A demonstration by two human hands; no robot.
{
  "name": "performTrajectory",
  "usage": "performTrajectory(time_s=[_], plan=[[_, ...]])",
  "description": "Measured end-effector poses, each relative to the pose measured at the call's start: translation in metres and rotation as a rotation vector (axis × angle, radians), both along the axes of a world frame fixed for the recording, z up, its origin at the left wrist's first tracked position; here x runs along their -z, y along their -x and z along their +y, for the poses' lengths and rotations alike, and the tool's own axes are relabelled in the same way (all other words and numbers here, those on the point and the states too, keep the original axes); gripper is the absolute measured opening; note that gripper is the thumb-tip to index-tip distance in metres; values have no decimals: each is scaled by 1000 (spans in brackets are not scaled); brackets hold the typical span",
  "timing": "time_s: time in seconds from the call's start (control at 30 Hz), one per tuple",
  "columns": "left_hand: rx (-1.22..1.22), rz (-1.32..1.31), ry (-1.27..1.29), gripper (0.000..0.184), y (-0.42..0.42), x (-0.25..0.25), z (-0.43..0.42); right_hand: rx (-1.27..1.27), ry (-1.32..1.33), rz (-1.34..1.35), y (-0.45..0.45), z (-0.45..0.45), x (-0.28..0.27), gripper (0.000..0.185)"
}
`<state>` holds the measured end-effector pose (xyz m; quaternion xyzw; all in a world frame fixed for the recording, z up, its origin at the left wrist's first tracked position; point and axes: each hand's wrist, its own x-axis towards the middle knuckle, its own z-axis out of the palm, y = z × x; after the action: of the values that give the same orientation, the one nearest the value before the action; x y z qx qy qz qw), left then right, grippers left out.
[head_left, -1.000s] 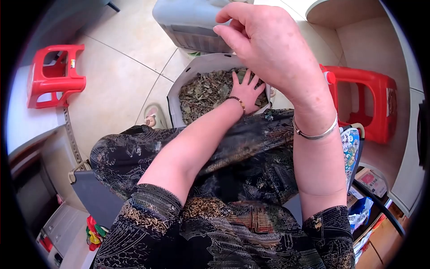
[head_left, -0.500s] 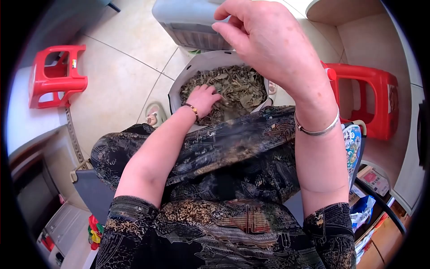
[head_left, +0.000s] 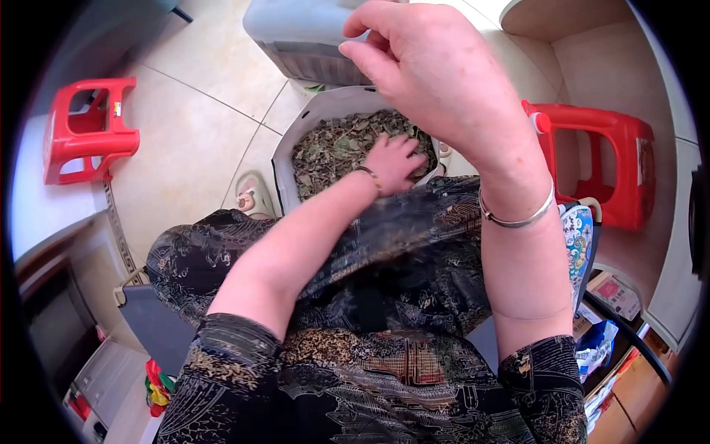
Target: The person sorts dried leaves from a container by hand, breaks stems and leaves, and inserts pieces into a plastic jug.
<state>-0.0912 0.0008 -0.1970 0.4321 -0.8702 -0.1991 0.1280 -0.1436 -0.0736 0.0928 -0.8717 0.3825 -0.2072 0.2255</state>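
Note:
My left hand (head_left: 396, 163) lies over dried leaves (head_left: 333, 144), fingers spread, at the right side of the heap. It is slightly blurred, and no held object shows in it. The crumbled grey-green leaves fill a white, dark-edged container (head_left: 283, 159) in front of my knees. My right hand (head_left: 436, 63) is raised close to the camera, above the container's far right part. Its fingers are loosely curled with a gap between thumb and forefinger, and nothing shows between them. The raised hand and forearm hide part of the container's right side.
A grey-blue plastic bin (head_left: 296, 37) stands just beyond the container. One red stool (head_left: 92, 133) is at the left and another red stool (head_left: 603, 163) at the right, beside a cabinet (head_left: 621, 81). A slipper (head_left: 254, 194) shows left of the container.
My left hand has moved right across the leaves, and its fingers are now spread wider. My right hand keeps its raised, curled pose. The whole view has shifted slightly.

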Motion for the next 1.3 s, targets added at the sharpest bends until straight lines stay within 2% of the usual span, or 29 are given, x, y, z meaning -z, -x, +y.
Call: performTrajectory(time_s=[0.1, 0.2, 0.27, 0.33, 0.37, 0.4, 0.5, 0.67, 0.73, 0.77, 0.87, 0.93, 1.0, 1.1, 1.2, 1.27, 1.3], plan=[[6, 4, 77, 43, 18, 33, 13, 19, -29, 29, -2, -3, 5, 16], [48, -75, 53, 32, -2, 29, 20, 16, -7, 21, 2, 4, -6, 17], [224, -337, -128, 24, -26, -8, 14, 1, 28, -19, 5, 6, -11, 17], [172, -251, -44, 19, -54, -1, 18, -7, 23, 2, 6, 7, -13, 17], [164, -310, -20, 21, -65, -12, 18, -11, 24, 7, 6, 7, -14, 17], [205, -426, -159, 22, -74, -24, 17, 1, 29, 10, 5, 8, -15, 17], [164, -386, -126, 29, -94, -8, 25, 17, 10, 33, 4, 3, -3, 17], [85, -282, -165, 33, -104, -28, 28, -2, -14, 1, 4, -1, 13, 18], [77, -241, -144, 26, -106, -32, 29, 38, 264, -3, 4, -1, 24, 17], [116, -244, -130, 23, -106, -34, 30, 38, 265, -5, 4, -2, 24, 17], [186, -223, -51, 20, -107, -34, 34, 54, 243, 39, 2, -2, 23, 17], [142, -73, -81, 26, -103, -32, 37, 40, 209, 52, 3, -2, 22, 17], [110, -20, 11, 31, -100, -31, 40, 7, 119, 43, 7, 6, -3, 17], [79, -17, -41, 28, -97, -35, 41, -6, 15, 62, 5, 1, 2, 18], [42, 11, 31, 25, -95, -35, 41, 7, 19, 67, 5, -2, 7, 18], [-56, 14, -47, 19, -95, -38, 40, -4, 38, 45, 7, -1, 9, 18], [-136, 110, -48, 13, -96, -37, 39, -13, 46, 21, 7, -2, 10, 18]])
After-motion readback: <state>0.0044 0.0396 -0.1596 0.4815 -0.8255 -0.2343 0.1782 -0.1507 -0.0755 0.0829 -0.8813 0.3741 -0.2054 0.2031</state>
